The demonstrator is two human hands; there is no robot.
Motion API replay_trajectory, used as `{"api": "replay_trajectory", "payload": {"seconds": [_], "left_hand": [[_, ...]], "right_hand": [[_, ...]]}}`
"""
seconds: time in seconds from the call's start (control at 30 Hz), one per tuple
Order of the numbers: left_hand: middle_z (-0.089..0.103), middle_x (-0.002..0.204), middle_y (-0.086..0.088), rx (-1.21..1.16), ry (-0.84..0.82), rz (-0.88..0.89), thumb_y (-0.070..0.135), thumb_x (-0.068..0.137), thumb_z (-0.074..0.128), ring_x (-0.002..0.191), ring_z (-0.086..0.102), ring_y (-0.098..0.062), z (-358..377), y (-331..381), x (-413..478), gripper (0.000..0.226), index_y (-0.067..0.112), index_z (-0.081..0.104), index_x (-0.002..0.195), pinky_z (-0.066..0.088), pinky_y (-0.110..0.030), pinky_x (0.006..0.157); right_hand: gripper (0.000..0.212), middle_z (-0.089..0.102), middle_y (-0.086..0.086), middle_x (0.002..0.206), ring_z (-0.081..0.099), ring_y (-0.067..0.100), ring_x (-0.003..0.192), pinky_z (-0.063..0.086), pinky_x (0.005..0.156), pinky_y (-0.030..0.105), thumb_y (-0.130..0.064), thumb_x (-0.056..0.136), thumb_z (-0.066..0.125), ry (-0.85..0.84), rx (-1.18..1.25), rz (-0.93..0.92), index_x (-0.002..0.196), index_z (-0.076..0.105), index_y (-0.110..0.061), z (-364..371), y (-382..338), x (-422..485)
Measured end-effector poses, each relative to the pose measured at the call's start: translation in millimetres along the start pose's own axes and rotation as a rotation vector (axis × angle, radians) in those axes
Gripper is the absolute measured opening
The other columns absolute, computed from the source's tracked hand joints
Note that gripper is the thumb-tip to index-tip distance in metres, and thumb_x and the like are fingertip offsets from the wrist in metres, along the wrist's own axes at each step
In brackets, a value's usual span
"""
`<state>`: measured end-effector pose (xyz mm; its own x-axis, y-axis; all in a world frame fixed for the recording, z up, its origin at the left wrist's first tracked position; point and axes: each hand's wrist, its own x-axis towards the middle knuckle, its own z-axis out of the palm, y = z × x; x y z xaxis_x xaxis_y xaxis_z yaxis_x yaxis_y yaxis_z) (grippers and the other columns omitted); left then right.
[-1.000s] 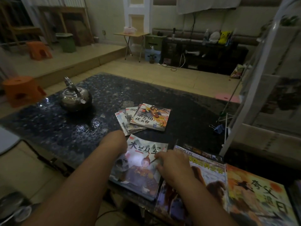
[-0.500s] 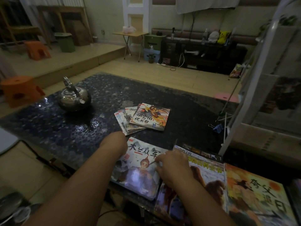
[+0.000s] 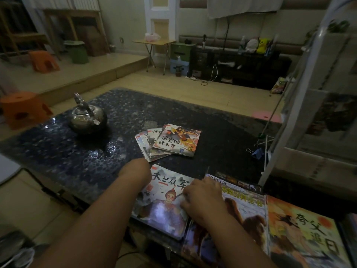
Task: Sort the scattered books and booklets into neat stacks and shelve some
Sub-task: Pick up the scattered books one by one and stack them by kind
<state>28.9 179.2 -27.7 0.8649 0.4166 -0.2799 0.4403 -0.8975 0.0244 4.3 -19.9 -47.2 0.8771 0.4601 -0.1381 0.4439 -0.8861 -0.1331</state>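
A thin booklet with a warrior on its cover lies on top of a small stack at the near edge of the dark table. My left hand sits at its top-left corner, with the fingers hidden. My right hand rests on its right edge, fingers curled against the cover. Farther back, a fanned pile of small booklets lies mid-table. To the right lie a large animal book and an orange picture book.
A metal kettle stands on the table's left part. A white shelf rack rises at the right, with a blue binder clip near its foot. An orange stool stands on the floor at the left.
Almost nothing has changed. My right hand has crept slightly left over the warrior booklet's right edge. My left hand and the booklets stay put.
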Motion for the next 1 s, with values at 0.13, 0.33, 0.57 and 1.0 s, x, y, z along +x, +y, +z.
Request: {"api": "replay_trajectory", "payload": {"seconds": [0.13,0.33,0.57,1.0], "left_hand": [[0.053,0.091,-0.003,0.037,0.010,0.000,0.016,0.088,0.055,0.082,0.053,-0.021,-2,1,-1,0.019,0.015,0.062,0.106,0.046,-0.033,0.071],[0.058,0.092,0.003,-0.079,0.166,0.140,0.030,0.088,0.058,0.080,0.055,-0.017,-1,20,-2,0.018,0.021,0.062,0.103,0.049,-0.032,0.068],[0.058,0.120,-0.003,-0.225,0.290,0.385,0.031,0.089,0.061,0.108,0.056,-0.022,13,68,4,0.041,0.025,0.054,0.129,0.049,-0.035,0.085],[0.050,0.138,-0.005,0.040,0.383,0.517,0.045,0.080,0.071,0.126,0.044,-0.025,32,122,67,0.071,0.018,0.042,0.139,0.039,-0.039,0.103]], "right_hand": [[0.036,0.055,-0.004,0.126,0.043,0.022,0.119,0.028,0.101,0.041,-0.044,0.092,0.049,0.039,0.081,0.026,0.123,0.061,-0.031,-2,1,0],[0.036,0.052,-0.009,0.132,0.043,0.015,0.122,0.034,0.106,0.036,-0.044,0.094,0.052,0.136,0.275,0.113,0.128,0.057,-0.032,-11,14,3],[0.044,0.052,-0.004,0.137,0.047,0.017,0.125,0.040,0.107,0.036,-0.039,0.092,0.058,0.189,0.470,0.257,0.135,0.054,-0.027,-23,46,8],[0.052,0.046,-0.003,0.144,0.046,0.017,0.129,0.039,0.108,0.032,-0.036,0.094,0.059,0.238,0.636,0.388,0.143,0.047,-0.024,-21,85,9]]}}
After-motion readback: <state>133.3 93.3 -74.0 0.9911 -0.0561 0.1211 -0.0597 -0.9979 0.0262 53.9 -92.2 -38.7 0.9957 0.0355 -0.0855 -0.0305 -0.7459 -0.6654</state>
